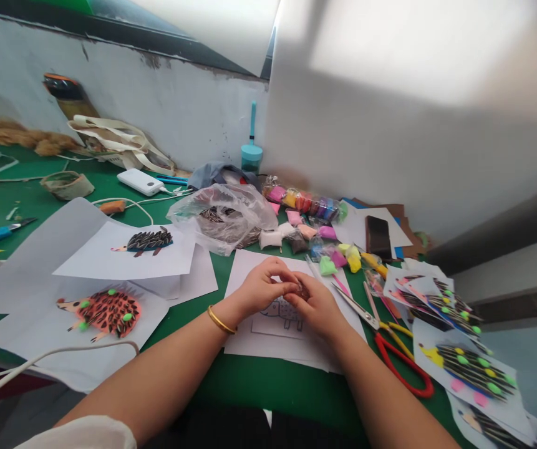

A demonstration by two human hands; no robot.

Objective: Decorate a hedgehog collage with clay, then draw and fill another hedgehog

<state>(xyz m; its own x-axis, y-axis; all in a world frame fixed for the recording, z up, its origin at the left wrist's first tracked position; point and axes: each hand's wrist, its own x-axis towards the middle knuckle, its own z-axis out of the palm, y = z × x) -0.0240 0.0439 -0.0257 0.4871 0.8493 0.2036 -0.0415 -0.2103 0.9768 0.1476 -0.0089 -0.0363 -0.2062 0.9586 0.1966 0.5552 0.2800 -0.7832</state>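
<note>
Over a white sheet (244,340) with a line drawing of an animal (291,319), both hands meet at their fingertips. My left hand (268,287), with a gold bangle at the wrist, has its fingers bent and pressed on a small brown lump (302,290). My right hand (317,305) pinches the same lump from the other side. Fingers partly hide the lump, and the hands cover part of the drawing. Just right of the sheet lie red-handled scissors (380,337), partly spread.
Colored clay packets (327,232) and a plastic bag of seeds (226,218) sit behind the hands. Seed-covered hedgehog pictures lie left (109,315) and right (469,371). A phone (378,237) rests at the back right; a white cable (53,352) crosses the front left.
</note>
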